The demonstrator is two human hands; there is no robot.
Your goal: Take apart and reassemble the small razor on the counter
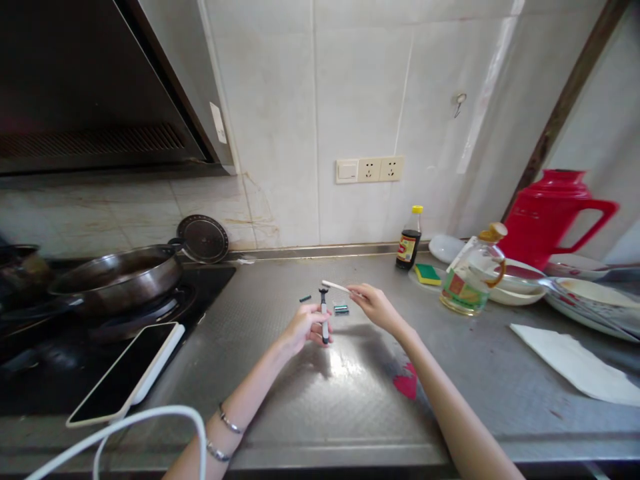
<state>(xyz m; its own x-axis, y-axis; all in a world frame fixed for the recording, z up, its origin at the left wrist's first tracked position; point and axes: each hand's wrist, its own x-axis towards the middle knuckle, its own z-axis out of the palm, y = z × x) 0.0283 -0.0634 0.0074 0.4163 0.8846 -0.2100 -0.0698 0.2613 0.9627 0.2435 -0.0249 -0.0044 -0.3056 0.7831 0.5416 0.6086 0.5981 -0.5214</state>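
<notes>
Left hand (301, 328) gripping razor handle (325, 321), right hand (376, 305) pinching white stick (335, 287); loose pinch could drop stick onto table (310, 407).

Sauce bottle (409, 245): smooth, glossy; glass or plastic, cannot tell. Beneath bottle: countertop (280, 413), metal, finely textured, shiny in patches. Behind bottle: wall tiles (360, 87), smooth, semi-gloss. Front-left of bottle: razor handle (325, 325), plastic-looking, satin; thin stick (334, 287), smooth, matt. Just front-right of bottle: sponge (427, 274), matt. Right of bottle: flask (540, 217), glossy plastic; napkin (570, 367), matt paper. Far left of bottle: pan (135, 285), shiny metal.
</notes>
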